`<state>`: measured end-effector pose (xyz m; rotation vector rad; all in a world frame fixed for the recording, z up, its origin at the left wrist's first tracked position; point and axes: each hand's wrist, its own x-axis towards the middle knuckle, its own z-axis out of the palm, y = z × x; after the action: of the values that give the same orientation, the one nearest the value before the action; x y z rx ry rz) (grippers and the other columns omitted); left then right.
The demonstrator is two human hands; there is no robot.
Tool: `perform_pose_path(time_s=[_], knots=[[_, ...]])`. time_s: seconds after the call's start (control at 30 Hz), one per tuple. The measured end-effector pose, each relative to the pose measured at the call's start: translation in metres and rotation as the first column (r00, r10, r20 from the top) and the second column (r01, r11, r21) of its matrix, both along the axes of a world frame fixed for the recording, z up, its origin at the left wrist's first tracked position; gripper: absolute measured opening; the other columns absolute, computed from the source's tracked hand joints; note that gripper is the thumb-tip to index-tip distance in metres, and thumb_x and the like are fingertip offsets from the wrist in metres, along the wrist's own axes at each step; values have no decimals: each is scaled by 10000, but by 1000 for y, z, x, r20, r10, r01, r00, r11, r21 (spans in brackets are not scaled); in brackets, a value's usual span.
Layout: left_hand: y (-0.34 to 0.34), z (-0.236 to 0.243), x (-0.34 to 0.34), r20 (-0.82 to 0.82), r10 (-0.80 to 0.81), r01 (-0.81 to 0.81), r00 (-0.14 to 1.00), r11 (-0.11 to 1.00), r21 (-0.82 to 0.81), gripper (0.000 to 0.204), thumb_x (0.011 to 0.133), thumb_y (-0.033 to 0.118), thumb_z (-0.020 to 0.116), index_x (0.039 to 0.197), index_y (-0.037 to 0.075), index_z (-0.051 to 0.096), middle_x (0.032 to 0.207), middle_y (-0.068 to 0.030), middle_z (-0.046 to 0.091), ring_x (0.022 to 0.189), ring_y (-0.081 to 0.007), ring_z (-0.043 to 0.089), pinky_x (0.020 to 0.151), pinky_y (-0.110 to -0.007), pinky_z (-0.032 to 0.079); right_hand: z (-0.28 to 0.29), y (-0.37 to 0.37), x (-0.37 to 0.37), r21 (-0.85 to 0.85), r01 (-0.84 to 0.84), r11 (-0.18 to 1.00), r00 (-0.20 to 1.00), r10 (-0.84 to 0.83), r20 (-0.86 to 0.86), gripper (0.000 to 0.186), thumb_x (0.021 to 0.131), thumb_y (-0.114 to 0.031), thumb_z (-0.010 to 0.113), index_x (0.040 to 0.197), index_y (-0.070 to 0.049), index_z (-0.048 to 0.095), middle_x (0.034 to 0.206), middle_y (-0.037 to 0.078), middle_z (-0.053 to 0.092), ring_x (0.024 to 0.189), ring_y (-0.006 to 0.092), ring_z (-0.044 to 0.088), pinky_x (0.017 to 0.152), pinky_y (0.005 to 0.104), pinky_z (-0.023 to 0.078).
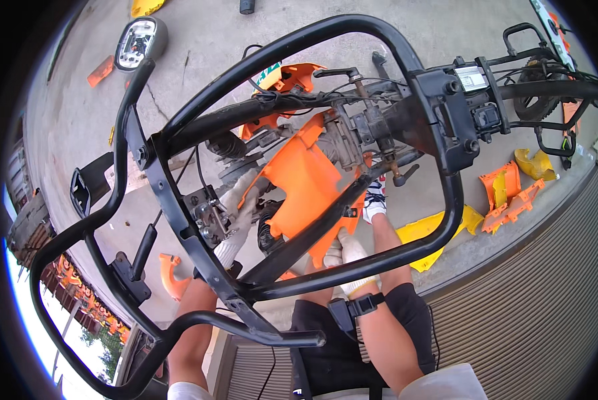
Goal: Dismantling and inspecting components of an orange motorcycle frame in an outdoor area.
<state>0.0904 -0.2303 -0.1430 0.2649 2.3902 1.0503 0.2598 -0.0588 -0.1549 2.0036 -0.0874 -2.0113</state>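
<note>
One orange panel (299, 193), seen through black frame (392, 262), toward its near edge. Right hand (349, 253) clamped on panel's near corner; left hand (240, 212), apart, at its left edge, grip unclear. Twisting against the frame could crack it.

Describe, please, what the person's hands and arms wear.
The left hand and right hand wear off-white fabric gloves. The right has a black wrist strap with a boxy module; the left, a partly hidden dark band. Forearms are bare below pale sleeves.
</note>
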Motion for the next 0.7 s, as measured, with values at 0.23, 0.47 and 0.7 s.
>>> perform_pose_path(time_s=[0.23,0.47,0.7], knots=[[40,1,-46,304,457,-499,836,863,75,375,1026,161,553,1377,32,567,961,-67,678,754,-86,610,698,-236,517,-15,-33,-17,94,21,995,997,-14,-75,243,1053,-296,477,904,-118,548,681,-5,503,475,118,433,418,265,375],[34,20,-18,198,505,-542,840,794,276,410,1012,169,569,1350,-55,508,1084,-158,690,845,-187,693,765,-295,564,-21,-55,-25,236,-15,972,999,23,-29,233,1044,-307,478,1028,-95,575,812,39,592,593,160,549,506,295,458],[18,24,-22,366,626,-674,688,739,3,386,1017,178,565,1322,-55,519,1069,-167,688,813,-183,690,721,-287,565,-29,-70,-16,265,19,964,1000,-13,-24,236,1018,-302,527,1091,-86,590,868,54,634,642,174,610,539,304,495]])
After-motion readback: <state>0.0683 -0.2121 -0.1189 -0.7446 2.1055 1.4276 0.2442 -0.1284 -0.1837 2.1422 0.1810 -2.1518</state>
